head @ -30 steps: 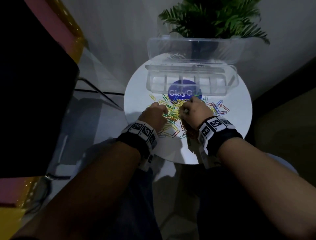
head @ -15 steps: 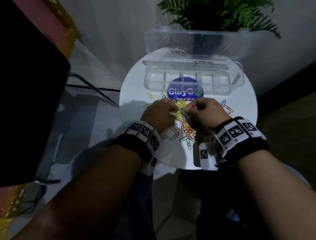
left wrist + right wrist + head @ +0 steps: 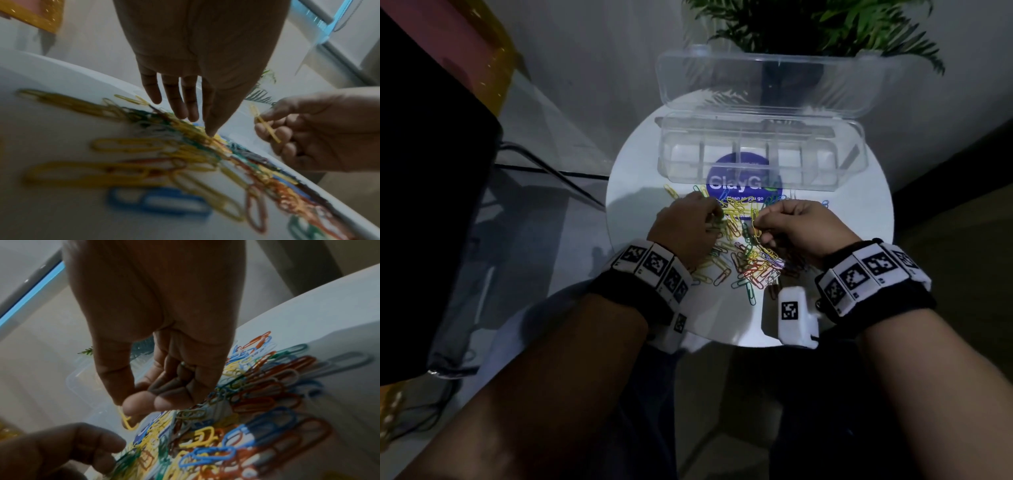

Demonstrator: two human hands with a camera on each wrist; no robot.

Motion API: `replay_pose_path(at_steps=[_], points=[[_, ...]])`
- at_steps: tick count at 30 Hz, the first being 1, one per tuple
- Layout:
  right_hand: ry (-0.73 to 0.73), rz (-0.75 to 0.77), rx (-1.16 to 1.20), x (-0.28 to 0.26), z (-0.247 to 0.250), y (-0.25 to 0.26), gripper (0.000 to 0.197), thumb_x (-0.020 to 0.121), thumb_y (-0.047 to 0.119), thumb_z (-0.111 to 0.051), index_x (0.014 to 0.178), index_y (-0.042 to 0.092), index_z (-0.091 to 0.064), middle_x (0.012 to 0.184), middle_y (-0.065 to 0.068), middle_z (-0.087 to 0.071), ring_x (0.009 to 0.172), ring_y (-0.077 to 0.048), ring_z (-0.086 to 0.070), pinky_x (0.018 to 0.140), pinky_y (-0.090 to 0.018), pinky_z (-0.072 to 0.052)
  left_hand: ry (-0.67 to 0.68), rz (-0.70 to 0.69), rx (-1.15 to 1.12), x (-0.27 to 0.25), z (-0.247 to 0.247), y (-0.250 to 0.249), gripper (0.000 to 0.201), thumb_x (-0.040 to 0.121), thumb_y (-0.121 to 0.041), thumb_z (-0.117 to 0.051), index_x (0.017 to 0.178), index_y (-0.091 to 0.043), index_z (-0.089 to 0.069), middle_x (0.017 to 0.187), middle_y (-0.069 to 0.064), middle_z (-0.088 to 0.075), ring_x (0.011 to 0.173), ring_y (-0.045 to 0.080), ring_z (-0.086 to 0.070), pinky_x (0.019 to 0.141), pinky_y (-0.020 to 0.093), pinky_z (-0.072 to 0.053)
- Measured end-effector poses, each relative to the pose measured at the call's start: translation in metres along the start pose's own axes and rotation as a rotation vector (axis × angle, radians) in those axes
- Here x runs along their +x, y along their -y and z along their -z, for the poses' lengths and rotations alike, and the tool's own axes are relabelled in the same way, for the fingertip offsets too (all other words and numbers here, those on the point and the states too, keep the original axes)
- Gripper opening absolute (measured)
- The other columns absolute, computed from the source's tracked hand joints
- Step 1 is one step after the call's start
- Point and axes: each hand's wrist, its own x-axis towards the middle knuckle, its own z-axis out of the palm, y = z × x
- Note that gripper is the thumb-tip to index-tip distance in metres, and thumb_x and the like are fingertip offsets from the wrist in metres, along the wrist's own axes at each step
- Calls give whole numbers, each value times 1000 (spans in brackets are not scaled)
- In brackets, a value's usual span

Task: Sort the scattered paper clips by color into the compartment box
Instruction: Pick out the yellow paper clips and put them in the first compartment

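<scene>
A heap of mixed-colour paper clips [image 3: 753,263] lies in the middle of the round white table [image 3: 633,192]. Behind it stands the clear compartment box [image 3: 681,150] with its lid [image 3: 767,82] tipped open; its compartments look empty. My right hand [image 3: 760,226] hovers just above the heap and pinches a yellow paper clip [image 3: 127,420] between thumb and forefinger; the same yellow paper clip [image 3: 266,126] shows in the left wrist view. My left hand [image 3: 185,113] points down with fairly straight fingers, its tips touching the heap's left side.
A potted plant [image 3: 808,27] stands behind the box. A dark bulky object [image 3: 431,171] fills the left. A blue round sticker [image 3: 739,185] marks the table under the box. The table's near edge lies just below my wrists.
My right hand has lifted a little off the heap with a yellow clip pinched in it. The left hand stays on the heap's left side. The head view has moved closer.
</scene>
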Motion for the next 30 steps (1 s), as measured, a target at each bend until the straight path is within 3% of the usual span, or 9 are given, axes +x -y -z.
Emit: replay_pose_path(at_steps=[6,9,16,22,27,30], points=[[1,-8,37,3,7,-2,11,82,4,-64,73,10,-63,52,-5,-54,41,-11,-44,40,-15,-36,121,-128,91,0,-5,-7,21,82,-24,-62,101,-25,-69,108,2,-59,106,24,-54,91,37,-44],[-39,36,21,4,8,0,14,83,5,-62,72,11,-64,51,-4,-50,43,-15,-39,45,-21,-34,69,-128,137,2,-7,-8,17,84,-23,-59,96,-22,-70,107,2,-61,104,26,-56,88,35,-44],[-63,72,-38,-3,8,5,8,85,8,-62,78,10,-64,57,-8,-50,38,-10,-45,42,-16,-40,63,-93,96,1,-6,-5,17,82,-13,-58,98,-15,-64,109,5,-58,106,26,-53,89,35,-44],[-106,129,-103,-3,9,9,5,83,10,-65,78,11,-66,67,-8,-58,57,-18,-49,60,-29,-45,65,-137,117,0,-5,-3,20,80,-18,-63,100,-17,-64,112,5,-57,105,27,-53,90,38,-44],[-109,195,-74,-2,3,17,15,87,6,-60,75,15,-63,68,-7,-55,55,-13,-45,55,-21,-39,34,-143,172,1,-5,-3,16,83,-21,-62,95,-18,-71,110,2,-59,100,26,-54,83,32,-41],[-78,215,-20,0,-6,29,16,88,5,-58,75,14,-60,67,-4,-55,50,-8,-49,55,-18,-42,23,-161,150,2,-4,-2,16,84,-21,-61,94,-16,-72,106,4,-61,96,28,-58,81,32,-42]])
